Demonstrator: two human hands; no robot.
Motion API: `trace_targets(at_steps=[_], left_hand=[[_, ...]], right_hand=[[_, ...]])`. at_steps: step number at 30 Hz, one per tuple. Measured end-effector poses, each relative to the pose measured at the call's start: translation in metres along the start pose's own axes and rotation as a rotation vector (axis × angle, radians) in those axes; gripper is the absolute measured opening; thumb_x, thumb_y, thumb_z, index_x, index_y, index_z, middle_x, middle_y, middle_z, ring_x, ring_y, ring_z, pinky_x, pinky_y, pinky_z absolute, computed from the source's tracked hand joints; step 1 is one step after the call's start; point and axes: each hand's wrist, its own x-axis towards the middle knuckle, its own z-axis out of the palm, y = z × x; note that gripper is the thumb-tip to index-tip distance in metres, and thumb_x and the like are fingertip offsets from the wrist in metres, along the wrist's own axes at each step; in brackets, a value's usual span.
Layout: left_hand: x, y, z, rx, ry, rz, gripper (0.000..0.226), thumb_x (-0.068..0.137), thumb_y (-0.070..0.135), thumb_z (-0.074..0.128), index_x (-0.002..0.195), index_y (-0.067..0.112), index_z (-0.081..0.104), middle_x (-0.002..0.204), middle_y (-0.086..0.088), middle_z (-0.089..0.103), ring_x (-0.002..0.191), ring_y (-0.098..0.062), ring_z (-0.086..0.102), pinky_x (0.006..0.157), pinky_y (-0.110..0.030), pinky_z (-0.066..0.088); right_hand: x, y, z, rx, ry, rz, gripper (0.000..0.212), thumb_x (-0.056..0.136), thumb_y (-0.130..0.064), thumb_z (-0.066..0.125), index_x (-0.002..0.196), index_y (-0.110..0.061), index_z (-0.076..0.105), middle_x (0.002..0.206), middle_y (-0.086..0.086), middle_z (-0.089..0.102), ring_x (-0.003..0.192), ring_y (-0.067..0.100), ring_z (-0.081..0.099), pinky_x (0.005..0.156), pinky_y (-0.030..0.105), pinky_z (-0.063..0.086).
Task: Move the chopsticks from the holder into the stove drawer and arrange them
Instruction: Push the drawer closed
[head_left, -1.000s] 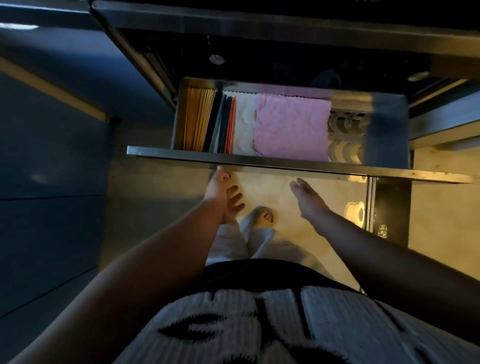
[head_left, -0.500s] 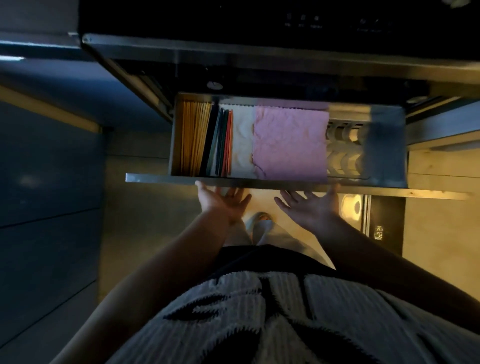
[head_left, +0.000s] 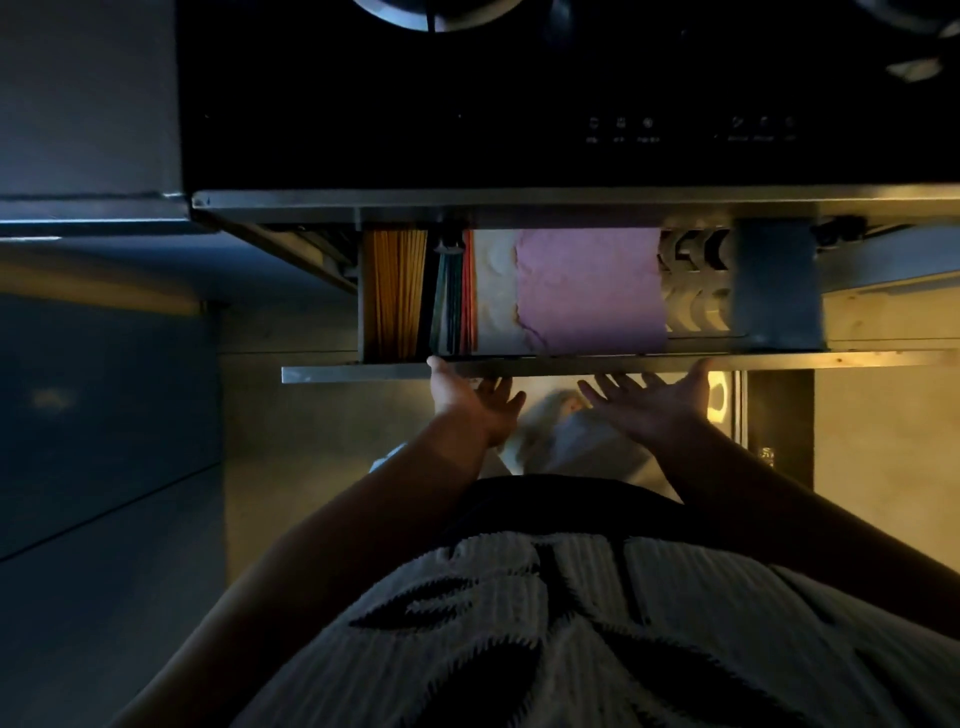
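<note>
The chopsticks (head_left: 395, 296) are lying in rows at the left end of the drawer (head_left: 353, 373), while the left hand (head_left: 475, 410) and right hand (head_left: 654, 410), palms up and gripping nothing, are touching its front edge, seemingly closing it, which is calling for an even push.

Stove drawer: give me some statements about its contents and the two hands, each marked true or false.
1. The pale yellow wooden chopsticks lie at the left end of the steel stove drawer. True.
2. The pink rectangular cloth lies left of those chopsticks. False: it lies to their right, near the middle.
3. The left hand and the right hand are both at the drawer's front edge, fingers spread. True.
4. The right hand grips a bundle of chopsticks. False: it holds nothing.
5. The drawer is fully shut. False: it is open and its contents show.
</note>
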Motion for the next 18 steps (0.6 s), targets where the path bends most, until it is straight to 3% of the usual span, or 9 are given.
trace_targets(at_steps=[4,7,13,18], left_hand=[[0.0,-0.002,0.022,0.053,-0.047,0.047,0.059,0.098,0.061,0.031,0.146,0.029,0.041,0.141,-0.012,0.054,0.132,-0.029,0.049,0.114,-0.051,0.025],[-0.002,-0.004,0.036,0.049,-0.076,0.053,0.055,0.1,0.055,0.031,0.151,0.036,0.03,0.146,-0.014,0.049,0.134,-0.032,0.047,0.115,-0.053,0.025],[0.001,-0.011,0.067,0.052,-0.108,0.098,0.056,0.102,0.051,0.032,0.155,0.035,0.021,0.15,-0.016,0.044,0.136,-0.033,0.045,0.114,-0.053,0.027],[0.011,-0.024,0.093,0.094,-0.115,0.166,0.055,0.102,0.05,0.035,0.154,0.032,0.026,0.149,-0.013,0.046,0.137,-0.032,0.044,0.113,-0.052,0.03]], right_hand=[[0.009,-0.007,0.019,0.008,-0.028,-0.014,0.087,0.075,-0.079,0.046,0.143,-0.025,0.037,0.149,0.018,0.037,0.126,0.044,0.044,0.105,0.064,0.031],[0.013,-0.014,0.031,-0.014,-0.045,-0.019,0.082,0.077,-0.078,0.043,0.142,-0.028,0.037,0.149,0.016,0.038,0.122,0.042,0.047,0.106,0.063,0.03],[0.02,-0.037,0.056,-0.012,-0.045,-0.007,0.079,0.084,-0.074,0.038,0.145,-0.025,0.034,0.151,0.017,0.035,0.135,0.039,0.038,0.108,0.06,0.028],[0.026,-0.063,0.068,0.042,-0.053,-0.008,0.076,0.088,-0.07,0.036,0.148,-0.023,0.029,0.153,0.019,0.03,0.137,0.04,0.034,0.107,0.061,0.029]])
